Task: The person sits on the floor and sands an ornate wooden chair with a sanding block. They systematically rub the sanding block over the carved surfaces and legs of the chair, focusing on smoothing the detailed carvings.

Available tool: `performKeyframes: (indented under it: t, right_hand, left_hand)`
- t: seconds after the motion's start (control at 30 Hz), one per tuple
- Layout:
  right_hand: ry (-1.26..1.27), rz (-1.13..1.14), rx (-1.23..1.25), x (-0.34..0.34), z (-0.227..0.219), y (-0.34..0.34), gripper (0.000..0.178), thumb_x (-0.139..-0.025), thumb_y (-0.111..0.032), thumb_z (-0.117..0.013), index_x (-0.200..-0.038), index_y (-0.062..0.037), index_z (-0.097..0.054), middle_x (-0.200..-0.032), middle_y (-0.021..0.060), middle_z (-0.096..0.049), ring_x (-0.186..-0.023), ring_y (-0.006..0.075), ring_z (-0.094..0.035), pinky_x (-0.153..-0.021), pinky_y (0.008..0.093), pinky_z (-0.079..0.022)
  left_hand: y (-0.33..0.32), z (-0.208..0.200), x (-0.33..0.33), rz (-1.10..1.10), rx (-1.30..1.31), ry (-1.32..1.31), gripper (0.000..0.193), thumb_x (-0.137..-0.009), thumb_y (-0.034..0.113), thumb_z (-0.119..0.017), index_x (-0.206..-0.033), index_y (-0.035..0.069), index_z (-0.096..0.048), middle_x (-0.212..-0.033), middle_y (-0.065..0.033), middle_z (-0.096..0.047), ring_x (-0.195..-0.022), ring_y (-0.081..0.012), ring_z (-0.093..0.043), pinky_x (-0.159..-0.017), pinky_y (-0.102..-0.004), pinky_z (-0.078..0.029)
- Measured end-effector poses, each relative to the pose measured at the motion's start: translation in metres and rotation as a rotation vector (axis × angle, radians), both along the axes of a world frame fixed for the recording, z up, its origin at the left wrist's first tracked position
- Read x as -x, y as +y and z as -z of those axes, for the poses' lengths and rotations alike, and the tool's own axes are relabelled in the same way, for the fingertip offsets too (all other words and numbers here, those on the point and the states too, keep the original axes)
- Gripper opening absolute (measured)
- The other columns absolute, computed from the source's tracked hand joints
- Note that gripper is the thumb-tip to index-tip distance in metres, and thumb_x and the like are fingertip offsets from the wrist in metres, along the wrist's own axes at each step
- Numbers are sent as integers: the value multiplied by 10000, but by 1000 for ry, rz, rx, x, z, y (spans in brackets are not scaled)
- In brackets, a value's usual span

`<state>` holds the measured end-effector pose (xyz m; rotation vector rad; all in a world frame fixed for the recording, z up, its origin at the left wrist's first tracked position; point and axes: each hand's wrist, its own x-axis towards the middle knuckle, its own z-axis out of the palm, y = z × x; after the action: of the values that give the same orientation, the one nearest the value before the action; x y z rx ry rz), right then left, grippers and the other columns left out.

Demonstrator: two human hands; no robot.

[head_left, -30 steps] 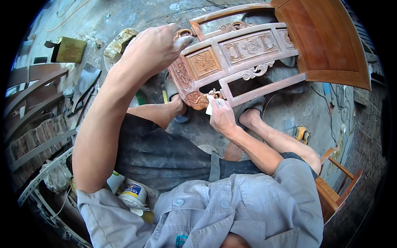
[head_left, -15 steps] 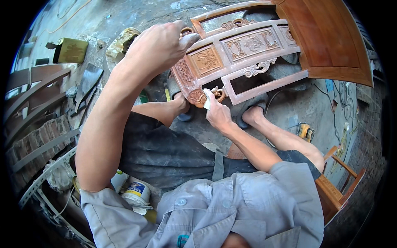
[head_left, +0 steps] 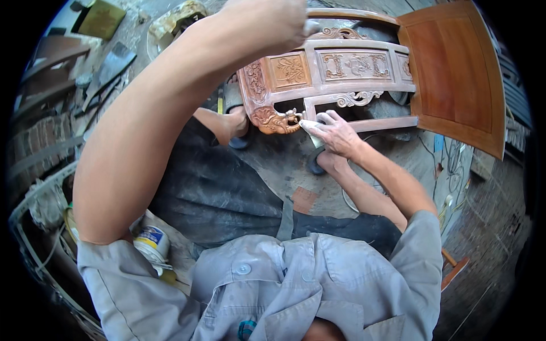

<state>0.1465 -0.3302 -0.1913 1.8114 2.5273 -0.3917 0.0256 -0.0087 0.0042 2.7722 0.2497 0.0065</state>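
Observation:
A carved wooden furniture frame, partly dusted white, stands before me with relief panels and an openwork lower rail. At its near left corner a dragon-like carved foot curls into a ring. My right hand pinches a pale folded piece of sandpaper just right of that ring. Its fingertips are dusty, and I cannot tell whether the sheet touches the wood. My left hand is bent down closed at the frame's upper left, one dusty fingertip showing. The back of the hand hides the other fingers and whatever they grip.
A smooth reddish-brown wooden panel adjoins the frame on the right. Both my legs straddle the near side. A white tub stands at lower left, wooden pieces at far left, a square can above them. Cables lie at right.
My right hand with the sandpaper has shifted from the carved foot rightward, off its ring. My left hand has moved up and right. The whole view has also shifted slightly.

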Motion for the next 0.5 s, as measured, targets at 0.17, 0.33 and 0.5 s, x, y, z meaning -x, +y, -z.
performKeyframes:
  t: [0.17,0.33,0.5]
  right_hand:
    - [-62,-380,3,-45,3,45,491,-935,-233,-605,-1424,-193,-590,-1259,25,-684,-1233,214,-570,-1103,416,-423]
    - [-38,-592,104,-47,7,78,491,-864,-278,-699,-1335,-161,-624,-1188,41,-706,-1229,235,-569,-1101,422,-424]
    - [97,-38,275,-18,9,40,650,-764,-140,-694,-1401,-153,-570,-1141,89,-688,-1121,304,-609,-1025,452,-446]
  left_hand:
    - [0,-6,-6,-110,94,68,321,-956,269,-597,-881,7,-766,-822,-243,-744,-781,-408,-749,-709,-505,-601]
    - [3,3,-2,-103,5,132,289,-919,248,-619,-915,16,-790,-870,-226,-764,-837,-398,-764,-748,-492,-613]
    - [15,-1,13,-173,91,153,318,-945,291,-633,-952,21,-799,-916,-229,-768,-873,-394,-761,-767,-485,-611]
